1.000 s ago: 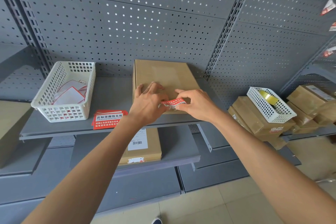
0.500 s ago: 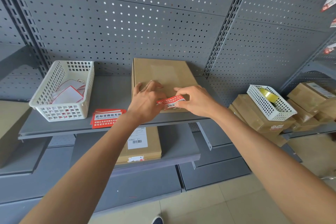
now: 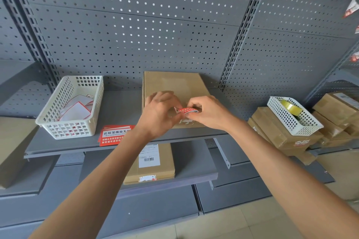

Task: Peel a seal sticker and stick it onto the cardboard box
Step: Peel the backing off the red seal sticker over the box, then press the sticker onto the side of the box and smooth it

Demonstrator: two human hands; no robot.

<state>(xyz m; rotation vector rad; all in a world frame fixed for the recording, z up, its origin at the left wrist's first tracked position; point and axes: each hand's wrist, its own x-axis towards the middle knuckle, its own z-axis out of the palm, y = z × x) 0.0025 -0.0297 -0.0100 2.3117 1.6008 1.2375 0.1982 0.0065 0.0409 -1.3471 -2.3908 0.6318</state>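
Both hands met over the near end of the cardboard box (image 3: pixel 174 85), which lay flat on the shelf (image 3: pixel 120 106). The left hand (image 3: pixel 159 111) and the right hand (image 3: pixel 208 112) were both pinched on the red and white seal sticker (image 3: pixel 186 111), held just above the box.

To peel well, I think one hand should keep the backing still while the other lifts one corner slowly, so the sticker does not tear or curl onto itself.

To the left of the grip stood a white basket (image 3: pixel 58 122) with red-edged paper pieces inside. Well to the right, a smaller white basket (image 3: pixel 303 124) held a roll of tape (image 3: pixel 290 105).
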